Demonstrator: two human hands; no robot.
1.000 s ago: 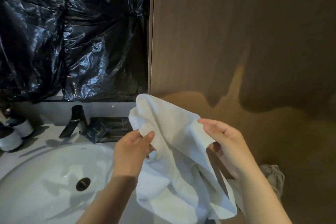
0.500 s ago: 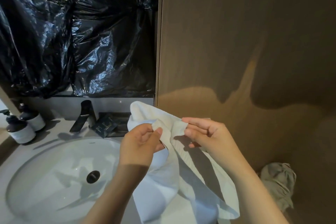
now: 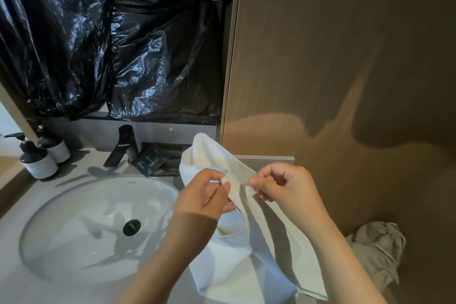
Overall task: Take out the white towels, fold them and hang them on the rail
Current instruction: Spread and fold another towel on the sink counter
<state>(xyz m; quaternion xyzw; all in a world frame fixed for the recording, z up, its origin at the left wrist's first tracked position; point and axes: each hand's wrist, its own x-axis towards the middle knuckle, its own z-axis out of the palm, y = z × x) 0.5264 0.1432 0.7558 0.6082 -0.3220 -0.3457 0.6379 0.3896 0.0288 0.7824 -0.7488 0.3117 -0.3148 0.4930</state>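
Left hand [image 3: 204,195] and right hand [image 3: 286,187] each pinch the top edge of the white towel [image 3: 222,261] between thumb and curled fingers. The hands are close together, in the air over the near right of the countertop [image 3: 266,158], just right of the sink basin [image 3: 74,229].

Hidden or cut off:
- The towel's lower end runs out of the bottom frame edge.
- Its far fold stands up behind the left hand and covers part of the dark tray [image 3: 172,149].
- Both forearms are cut off at the bottom.
- Black plastic sheeting [image 3: 111,44] covers the far left wall above the counter; nothing shows behind it.
- A grey crumpled cloth [image 3: 377,249] lies near right, partly behind the right forearm; can't tell what it is.

Writing:
- Two pump bottles [image 3: 37,158] stand far left with pale labels, no readable text.
- Dark packets [image 3: 150,161] beside the black faucet [image 3: 123,145] carry faint print, too small to read.
- A tiny mark on the basin's far rim is illegible.
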